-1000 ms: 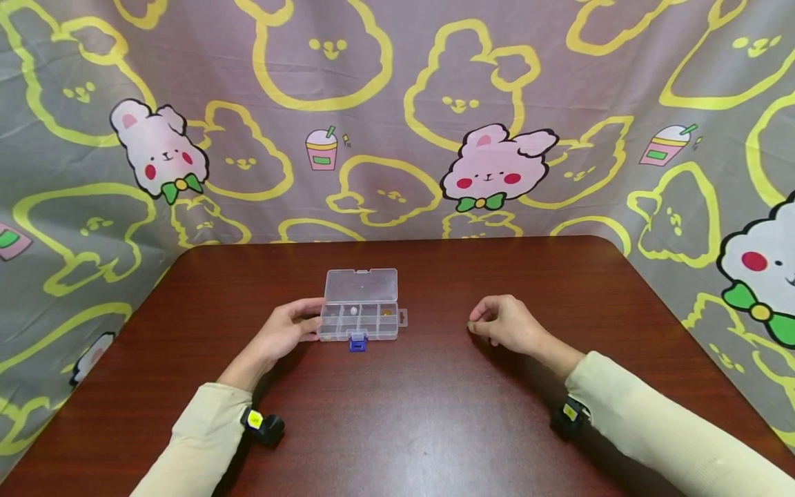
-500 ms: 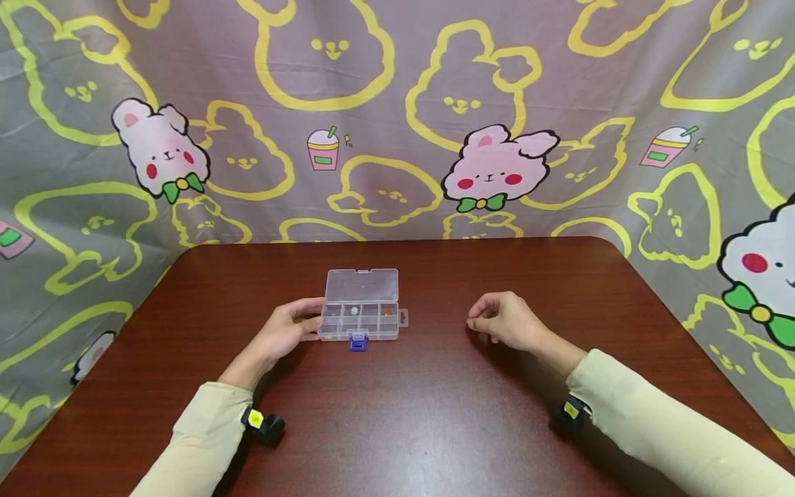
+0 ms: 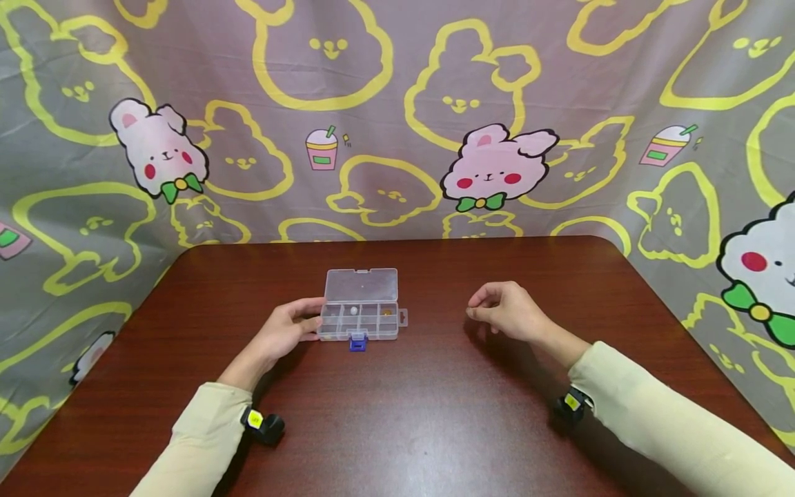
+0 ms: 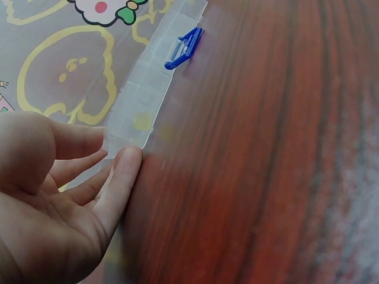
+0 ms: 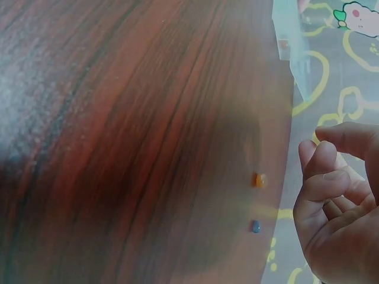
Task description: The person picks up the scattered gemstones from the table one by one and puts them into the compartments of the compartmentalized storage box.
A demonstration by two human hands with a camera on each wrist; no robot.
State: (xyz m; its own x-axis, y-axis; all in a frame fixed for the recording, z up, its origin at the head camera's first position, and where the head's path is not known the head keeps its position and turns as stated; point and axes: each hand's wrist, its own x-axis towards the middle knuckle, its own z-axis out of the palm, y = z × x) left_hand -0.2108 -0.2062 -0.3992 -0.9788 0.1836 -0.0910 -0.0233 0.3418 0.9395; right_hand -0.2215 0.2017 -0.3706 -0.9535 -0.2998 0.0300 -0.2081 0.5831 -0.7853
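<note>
A clear plastic compartment box (image 3: pixel 368 330) stands on the table with its lid (image 3: pixel 362 285) raised. My left hand (image 3: pixel 287 329) grips its left end; the left wrist view shows the thumb and fingers around that corner. Inside are a white bead (image 3: pixel 354 311) and an amber bead (image 3: pixel 387 313); something yellow (image 4: pixel 142 121) shows through the wall. My right hand (image 3: pixel 511 314) is right of the box, thumb and forefinger pinched together with a tiny dark thing at their tips. In the right wrist view, an orange bead (image 5: pixel 259 180) and a blue-grey bead (image 5: pixel 256 226) lie on the table near it.
The box's blue latch (image 3: pixel 357 343) hangs at the front, and a hanging tab (image 3: pixel 403 317) juts from its right end. Behind the brown wooden table (image 3: pixel 410 414) hangs a grey curtain (image 3: pixel 379 103) with cartoon rabbits.
My right hand has risen slightly, with thumb and forefinger still pinched. My left hand and the box have stayed in place.
</note>
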